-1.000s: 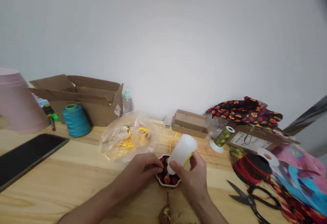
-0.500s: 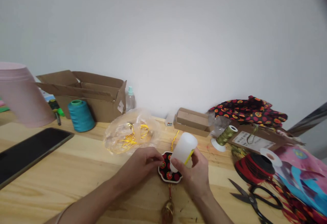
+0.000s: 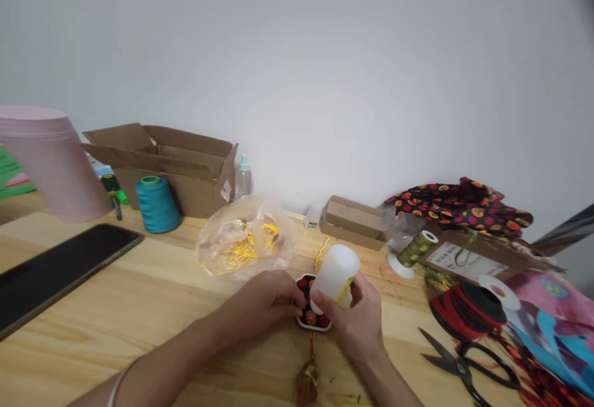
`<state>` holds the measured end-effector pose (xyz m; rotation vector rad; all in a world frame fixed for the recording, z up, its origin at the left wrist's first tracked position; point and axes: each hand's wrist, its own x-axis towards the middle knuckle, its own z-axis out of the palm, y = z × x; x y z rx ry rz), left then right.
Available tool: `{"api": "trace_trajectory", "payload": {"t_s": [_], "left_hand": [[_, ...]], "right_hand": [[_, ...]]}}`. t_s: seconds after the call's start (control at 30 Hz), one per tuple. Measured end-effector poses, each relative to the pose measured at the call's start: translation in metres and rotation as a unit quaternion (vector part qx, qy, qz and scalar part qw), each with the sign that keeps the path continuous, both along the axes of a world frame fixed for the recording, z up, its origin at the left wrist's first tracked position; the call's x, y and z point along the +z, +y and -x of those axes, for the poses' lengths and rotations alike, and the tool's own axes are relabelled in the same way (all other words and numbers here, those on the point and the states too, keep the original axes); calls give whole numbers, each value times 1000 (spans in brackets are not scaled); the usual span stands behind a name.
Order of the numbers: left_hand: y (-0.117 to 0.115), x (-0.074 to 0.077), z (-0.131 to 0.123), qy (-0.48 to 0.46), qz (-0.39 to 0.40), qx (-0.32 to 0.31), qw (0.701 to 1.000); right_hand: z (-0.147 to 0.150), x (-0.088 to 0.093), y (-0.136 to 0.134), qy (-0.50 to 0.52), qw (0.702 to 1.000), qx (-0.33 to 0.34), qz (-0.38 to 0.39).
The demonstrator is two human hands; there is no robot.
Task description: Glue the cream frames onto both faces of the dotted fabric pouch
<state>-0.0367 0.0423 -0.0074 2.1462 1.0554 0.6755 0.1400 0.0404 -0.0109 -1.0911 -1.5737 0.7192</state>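
Observation:
My right hand (image 3: 361,319) grips a white squeeze bottle (image 3: 337,271) with a yellow stripe, held tilted upside down. Its lower end is over a black, white-edged hanging ornament (image 3: 310,319) with red and orange round patterns. My thumb hides most of the nozzle. At the ornament's left edge, the fingers of my left hand (image 3: 273,299) are closed, thumb and fingertips on it. A yellow cord (image 3: 321,252) runs from the ornament's top. From its bottom hangs a tassel (image 3: 308,379) with a gold-brown head.
To the right lie black scissors (image 3: 459,367), a red cord spool (image 3: 464,309) and a gold thread spool (image 3: 413,249). A plastic bag (image 3: 213,243) of yellow cords, a teal thread cone (image 3: 158,206), a phone (image 3: 65,271) and cardboard box (image 3: 195,193) are leftward.
The view has shifted slightly, moving the table items rightward. My left fingers have moved a little further over the ornament's left side. The bottle stays tilted in my right hand.

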Motion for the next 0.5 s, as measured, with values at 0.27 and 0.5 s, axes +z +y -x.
{"api": "trace_trajectory", "payload": {"t_s": [0.27,0.5], "left_hand": [[1,1,2,26,-54,-56,997],[1,1,2,20,-52,-45,997]], "right_hand": [[-1,-4,1,-1,1000,-24,1],[-2,-5,0,-8,1000,-17,4]]}}
